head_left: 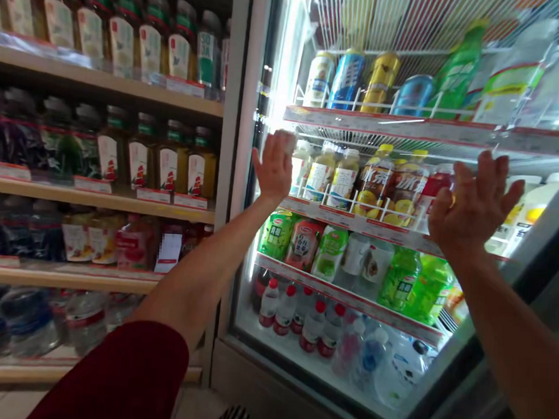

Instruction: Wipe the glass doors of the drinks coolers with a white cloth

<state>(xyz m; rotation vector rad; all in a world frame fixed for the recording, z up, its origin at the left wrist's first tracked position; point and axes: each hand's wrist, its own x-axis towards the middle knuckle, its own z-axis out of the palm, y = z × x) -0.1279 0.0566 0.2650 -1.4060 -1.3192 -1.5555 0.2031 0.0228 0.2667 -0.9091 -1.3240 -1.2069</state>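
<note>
**While left grip (pixel 276 169) and right grip (pixel 474 210) hang raised, the lit cooler (pixel 271 375) stands ahead**

Taking the picture as a clock face, the left grip sits near the centre toward 12, the right at 3, and the cooler spreads from 1 to 5. Both grips look spread, fingers and thumbs apart, clamped on nothing that I can make out; whether either touches the glass I cannot tell. The step in hand appears to be a reach toward the cooler; any grasp would call for a clear path and closing fingers.

Counted: three pale-capped tea bottles (pixel 319 176) at the left grip's 3 o'clock; beyond them, two brown bottles (pixel 372 183) in front. Five red-capped bottles (pixel 285 316) stand near 6. At 1 are four cans (pixel 346 78), unless the gold one is a stacked pair; one green bottle (pixel 460 66) leans at 2. Toward 9, wooden shelves (pixel 196 100) carry four amber bottles (pixel 168 160) with red-printed labels.
</note>
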